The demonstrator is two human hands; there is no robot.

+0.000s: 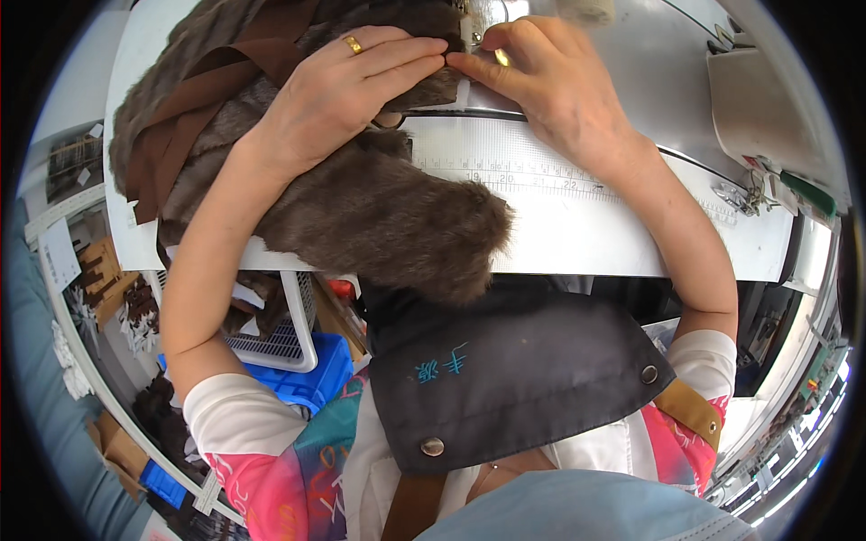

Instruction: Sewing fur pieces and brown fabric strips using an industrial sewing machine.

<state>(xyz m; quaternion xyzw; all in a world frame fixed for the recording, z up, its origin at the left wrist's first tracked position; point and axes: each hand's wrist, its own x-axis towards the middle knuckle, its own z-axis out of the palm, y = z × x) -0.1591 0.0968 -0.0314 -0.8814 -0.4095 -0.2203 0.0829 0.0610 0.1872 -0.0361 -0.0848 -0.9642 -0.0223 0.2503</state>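
Observation:
My left hand [338, 104] lies over dark brown fur [388, 216], its fingers pressed together on the fur's upper edge beside the metal parts of a sewing machine [631, 63]. My right hand [555, 95] is closed in a pinch at that edge, its fingertips close to my left fingertips; a small gold-coloured item shows among its fingers. Brown fabric strips [189, 108] lie on the fur left of my left hand. A printed ruler scale [532, 185] runs along the white tabletop [631, 243] below my hands.
A beige machine body [749, 108] stands at the right. A thread cone [586, 7] is at the top. Below the table on the left are a white plastic basket [302, 325], a blue bin [289, 379], cardboard boxes [113, 451] and brown scraps.

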